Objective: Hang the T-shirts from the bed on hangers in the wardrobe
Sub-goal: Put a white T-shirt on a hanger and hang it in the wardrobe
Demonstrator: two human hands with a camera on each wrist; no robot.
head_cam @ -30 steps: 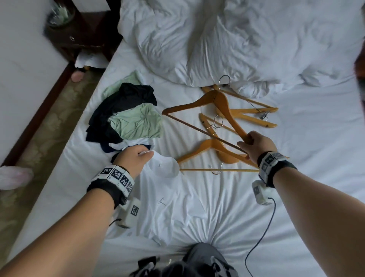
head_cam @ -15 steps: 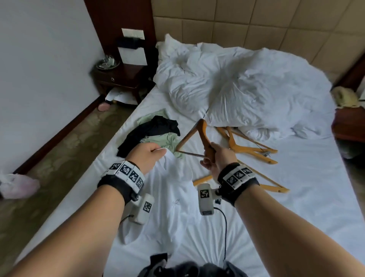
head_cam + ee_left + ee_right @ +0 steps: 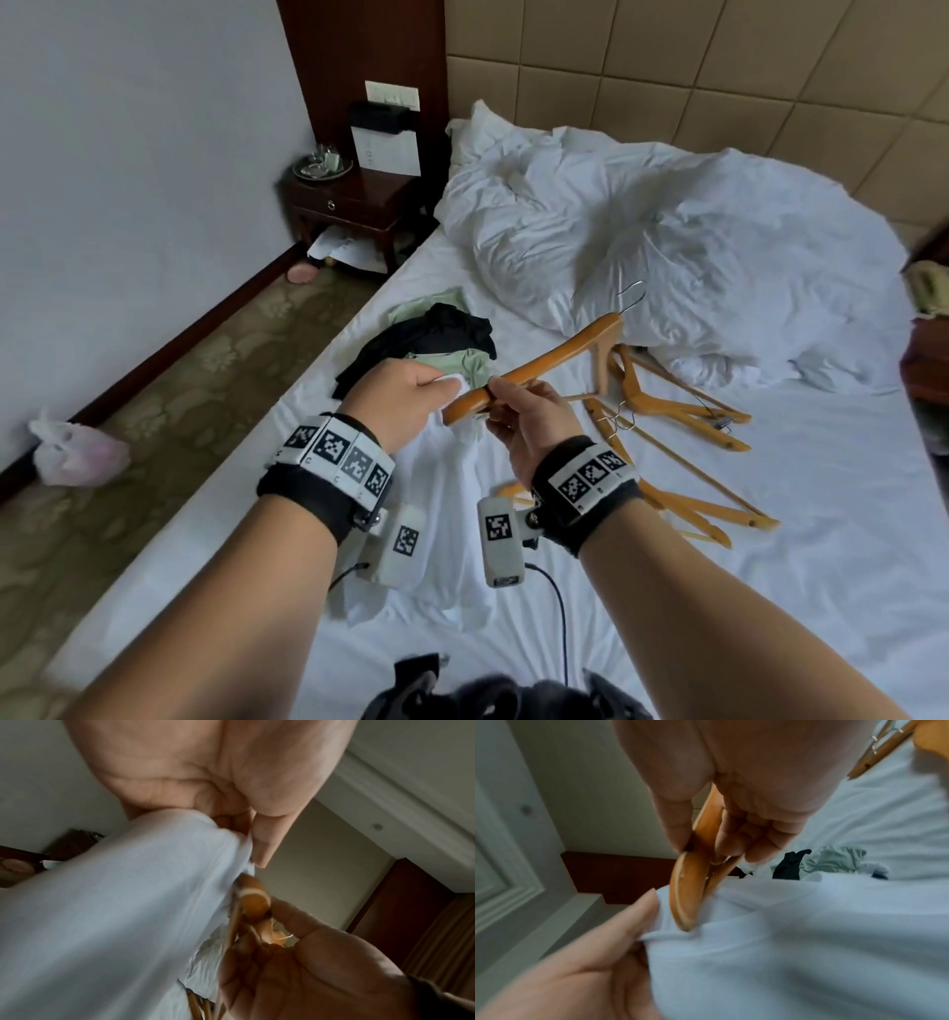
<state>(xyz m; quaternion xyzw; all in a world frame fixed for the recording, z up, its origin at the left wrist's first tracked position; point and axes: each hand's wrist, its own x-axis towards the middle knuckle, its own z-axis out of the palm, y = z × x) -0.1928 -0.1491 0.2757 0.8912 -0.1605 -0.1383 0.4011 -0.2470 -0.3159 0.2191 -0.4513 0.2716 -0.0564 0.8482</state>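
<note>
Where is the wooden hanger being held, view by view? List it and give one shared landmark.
Head: the held wooden hanger slants across the centre, above the bed.
Left wrist: its rounded end sits right of centre, foreshortened.
Right wrist: the same end hangs at centre, below the right hand's fingers.
Shared landmark: the white T-shirt pinched by the left hand, touching the hanger's end.

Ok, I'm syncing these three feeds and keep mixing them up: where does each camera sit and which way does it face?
Head: worn on the head, looking forward and down over the bed; both forearms, left hand and right hand show.
Left wrist: under the left palm, looking along the fingers pinching the white T-shirt.
Right wrist: under the right palm, looking along the fingers gripping the wooden hanger.
Shared: both wrist views show the hanger end meeting the shirt, and the other hand.
</note>
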